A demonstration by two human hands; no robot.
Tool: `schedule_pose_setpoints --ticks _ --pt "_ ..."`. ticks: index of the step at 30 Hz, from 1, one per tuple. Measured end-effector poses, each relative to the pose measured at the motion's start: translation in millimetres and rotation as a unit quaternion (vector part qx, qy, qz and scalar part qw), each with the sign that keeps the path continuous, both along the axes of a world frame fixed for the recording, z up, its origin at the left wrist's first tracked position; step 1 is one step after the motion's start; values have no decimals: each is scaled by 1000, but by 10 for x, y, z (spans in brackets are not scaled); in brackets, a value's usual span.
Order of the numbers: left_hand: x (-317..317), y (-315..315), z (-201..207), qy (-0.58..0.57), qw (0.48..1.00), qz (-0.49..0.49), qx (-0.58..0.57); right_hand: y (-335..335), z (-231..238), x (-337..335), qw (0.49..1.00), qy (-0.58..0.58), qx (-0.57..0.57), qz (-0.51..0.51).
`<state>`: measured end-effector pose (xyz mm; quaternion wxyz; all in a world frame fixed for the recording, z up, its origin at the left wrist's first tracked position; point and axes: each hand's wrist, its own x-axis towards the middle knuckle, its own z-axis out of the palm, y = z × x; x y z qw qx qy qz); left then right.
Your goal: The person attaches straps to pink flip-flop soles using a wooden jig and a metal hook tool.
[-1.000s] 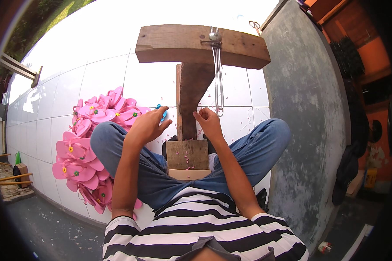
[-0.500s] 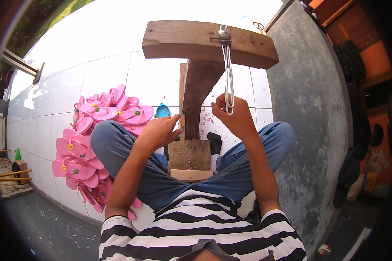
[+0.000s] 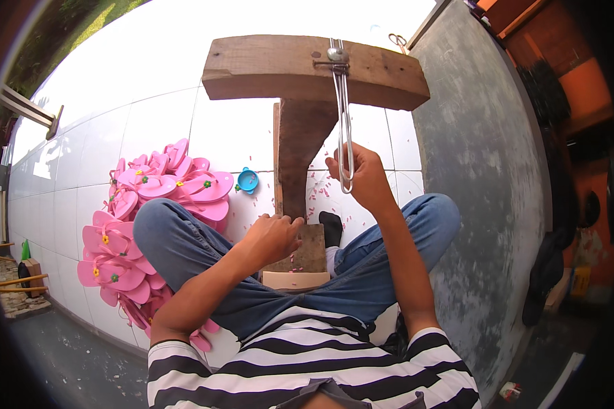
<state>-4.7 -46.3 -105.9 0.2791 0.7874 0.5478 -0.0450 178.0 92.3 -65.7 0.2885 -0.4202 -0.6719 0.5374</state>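
Note:
In front of me stands a T-shaped wooden stand (image 3: 305, 143) with a thick crossbeam. A long metal wire loop (image 3: 342, 129) is fixed to the crossbeam by a bolt and a bent nail, its rounded end toward me. My right hand (image 3: 366, 178) is at the loop's lower end, fingers curled, with the wire crossing over them. Whether it grips the wire or something small is not clear. My left hand (image 3: 273, 238) hovers over the stand's base board (image 3: 307, 251), fingers bent, thumb and forefinger apart. Small pink bits lie on the board.
Pink flip-flops (image 3: 164, 184) with flower trims are heaped to the left of my knee. A small blue dish (image 3: 247, 180) sits on the white tiles beside the stand. Pink scraps are scattered around its foot. A grey wall (image 3: 477, 204) runs along the right; scissors (image 3: 398, 41) lie beyond the crossbeam.
My left hand has moved right and down, from beside the post to over the base board. My right hand stays at the wire loop. The whole view has shifted slightly.

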Motion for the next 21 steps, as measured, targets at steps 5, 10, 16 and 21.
schedule_pose_setpoints --ticks 5,10,16,21 --pt "261 -195 -237 4 997 -78 -3 -58 74 -24 984 -117 134 13" --pt "455 -319 -418 38 990 -121 -60 14 10 9 981 -155 109 37" --pt "523 -392 -442 37 987 -154 -33 32 -171 33 967 -213 132 50" --pt "445 -267 -323 42 993 -104 27 70 -204 -33 973 -149 175 33"
